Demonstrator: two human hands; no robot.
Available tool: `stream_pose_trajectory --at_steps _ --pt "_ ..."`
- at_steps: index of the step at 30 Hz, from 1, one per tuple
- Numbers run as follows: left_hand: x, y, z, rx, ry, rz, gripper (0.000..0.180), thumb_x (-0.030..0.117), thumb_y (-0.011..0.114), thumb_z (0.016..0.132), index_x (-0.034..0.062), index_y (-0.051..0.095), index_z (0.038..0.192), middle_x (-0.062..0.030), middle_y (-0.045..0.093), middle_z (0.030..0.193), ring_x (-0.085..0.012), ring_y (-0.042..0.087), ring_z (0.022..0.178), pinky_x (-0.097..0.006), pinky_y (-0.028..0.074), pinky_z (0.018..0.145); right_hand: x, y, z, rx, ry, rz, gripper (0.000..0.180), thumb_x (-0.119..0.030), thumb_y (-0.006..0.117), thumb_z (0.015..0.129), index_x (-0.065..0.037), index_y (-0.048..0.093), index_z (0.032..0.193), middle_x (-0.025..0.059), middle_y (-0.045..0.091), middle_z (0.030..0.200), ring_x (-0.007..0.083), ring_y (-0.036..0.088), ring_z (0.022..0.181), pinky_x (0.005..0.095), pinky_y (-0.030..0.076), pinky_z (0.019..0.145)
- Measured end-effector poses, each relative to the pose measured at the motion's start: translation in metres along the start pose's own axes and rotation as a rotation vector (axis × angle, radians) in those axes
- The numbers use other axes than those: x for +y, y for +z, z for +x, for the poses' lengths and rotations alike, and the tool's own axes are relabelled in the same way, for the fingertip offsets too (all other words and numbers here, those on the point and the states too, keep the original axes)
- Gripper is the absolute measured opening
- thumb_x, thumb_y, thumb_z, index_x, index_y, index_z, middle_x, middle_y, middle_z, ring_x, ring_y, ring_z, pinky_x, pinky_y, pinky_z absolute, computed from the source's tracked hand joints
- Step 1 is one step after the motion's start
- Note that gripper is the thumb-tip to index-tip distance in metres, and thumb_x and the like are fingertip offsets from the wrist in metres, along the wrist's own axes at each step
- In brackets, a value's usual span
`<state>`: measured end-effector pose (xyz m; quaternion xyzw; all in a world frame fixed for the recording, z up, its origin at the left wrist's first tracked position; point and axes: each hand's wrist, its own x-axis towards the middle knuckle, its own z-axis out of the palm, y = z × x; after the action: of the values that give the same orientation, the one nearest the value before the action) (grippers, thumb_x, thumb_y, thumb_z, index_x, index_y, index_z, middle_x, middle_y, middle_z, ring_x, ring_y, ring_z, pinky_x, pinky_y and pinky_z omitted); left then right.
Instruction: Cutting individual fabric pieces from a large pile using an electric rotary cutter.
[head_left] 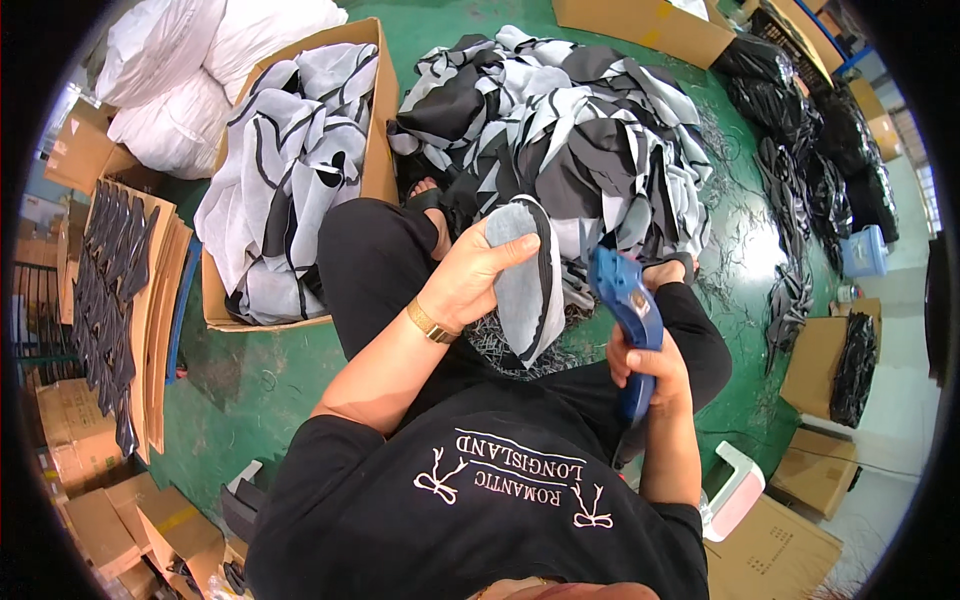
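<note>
My left hand (463,280) grips a folded, pointed piece of light grey fabric with black edging (524,295), its thumb pressed on the front face. The piece hangs upright in front of my lap. To its right, my right hand (655,370) wraps round the handle of a blue handheld tool (632,297). The tool's head points up and a little left, apart from the fabric. What kind of tool it is, I cannot make out. Just beyond both hands rises a large heap of grey and black fabric pieces (590,150).
A cardboard box (385,130) full of similar pieces stands at my left. Thin scraps (560,352) litter the green floor between my legs. White sacks (170,120) lie at the far left, black plastic bags (850,150) at the right. A white-and-pink object (738,490) stands by my right elbow.
</note>
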<state>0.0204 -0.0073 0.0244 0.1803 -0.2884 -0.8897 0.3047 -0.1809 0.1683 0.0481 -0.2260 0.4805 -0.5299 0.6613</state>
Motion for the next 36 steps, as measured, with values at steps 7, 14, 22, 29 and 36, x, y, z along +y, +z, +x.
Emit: stream_pose_trajectory --at_steps 7,14,22,29,36 --pt "0.001 -0.006 0.004 -0.089 -0.075 -0.083 0.033 0.011 0.063 0.088 0.0025 0.055 0.119 -0.0074 0.065 0.107 -0.0187 0.064 0.095 -0.033 0.053 0.083 0.019 -0.013 -0.007 -0.124 0.188 0.04 0.039 -0.014 0.076 0.06 0.004 0.059 0.089 0.0079 0.055 0.065 0.0171 0.052 0.05 0.0272 0.044 0.046" --pt "0.0 0.004 -0.001 -0.125 -0.145 -0.163 0.03 0.01 0.063 0.088 0.003 0.056 0.117 -0.006 0.065 0.106 -0.0168 0.064 0.094 -0.032 0.051 0.084 0.023 -0.006 -0.004 -0.1 0.205 0.075 0.043 -0.013 0.078 0.054 0.003 0.053 0.084 0.0077 0.049 0.059 0.0176 0.048 0.046 0.0272 0.039 0.04" --pt "-0.004 0.009 -0.003 -0.093 -0.142 -0.138 0.027 0.008 0.064 0.087 0.0046 0.058 0.113 -0.0034 0.065 0.102 -0.014 0.063 0.091 -0.03 0.05 0.083 0.028 -0.004 -0.003 -0.145 0.197 0.167 0.039 -0.008 0.076 0.056 0.003 0.054 0.086 0.0072 0.048 0.059 0.0171 0.048 0.049 0.0276 0.04 0.039" --pt "-0.008 0.008 -0.003 -0.128 -0.049 -0.043 0.04 0.007 0.064 0.087 0.0029 0.05 0.124 -0.0058 0.063 0.109 -0.0161 0.062 0.097 -0.032 0.05 0.087 0.031 -0.002 -0.001 -0.215 0.18 0.274 0.038 -0.013 0.075 0.058 0.002 0.054 0.087 0.0067 0.047 0.059 0.016 0.045 0.049 0.0269 0.038 0.04" --pt "-0.009 0.015 -0.006 -0.128 -0.057 0.034 0.039 0.004 0.067 0.084 0.0067 0.052 0.12 0.0018 0.06 0.106 -0.0074 0.055 0.098 -0.026 0.044 0.089 0.037 -0.005 0.002 -0.229 0.202 0.44 0.034 -0.01 0.071 0.061 0.002 0.053 0.087 0.0053 0.042 0.06 0.0148 0.042 0.052 0.0249 0.037 0.038"
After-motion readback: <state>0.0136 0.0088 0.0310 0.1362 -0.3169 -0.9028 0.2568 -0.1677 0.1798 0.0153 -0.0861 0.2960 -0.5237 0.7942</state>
